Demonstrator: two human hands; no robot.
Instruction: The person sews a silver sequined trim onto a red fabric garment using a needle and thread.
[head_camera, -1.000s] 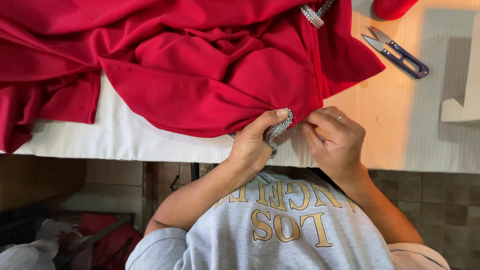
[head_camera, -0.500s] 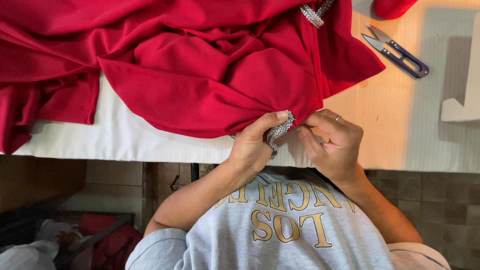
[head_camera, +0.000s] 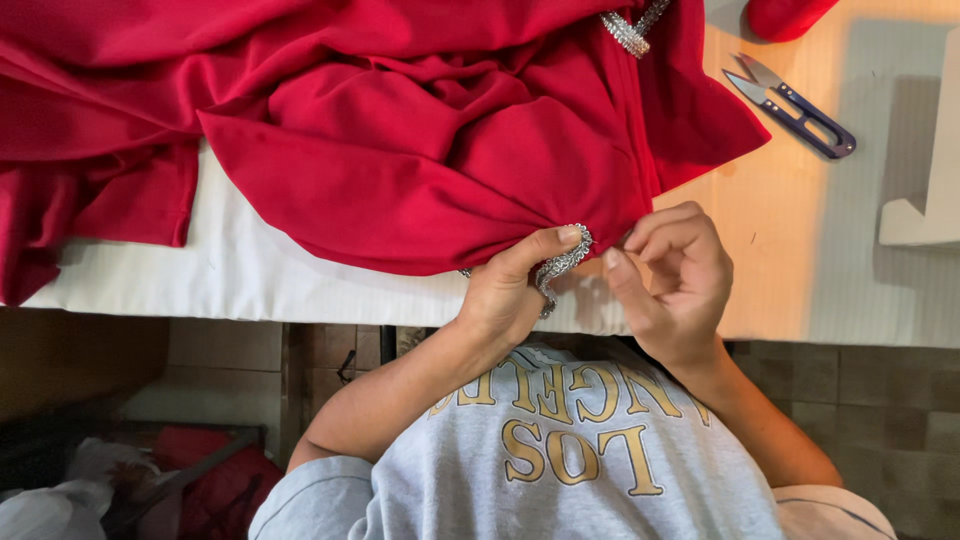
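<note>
At the near edge of the surface (head_camera: 300, 290), your left hand (head_camera: 510, 290) pinches a strip of silver beaded trim (head_camera: 560, 265) against the hem of the red fabric (head_camera: 400, 150), thumb pressed on top, its grip closed on trim and cloth together. Your right hand (head_camera: 675, 275) sits just beside it, fingers curled with the tips drawn narrowly together close to the trim; whether they hold a needle or thread, you cannot tell. More of the same trim shows at the fabric's top edge. Blue-handled thread snips (head_camera: 790, 105) lie well apart on the bare surface to the right.
</note>
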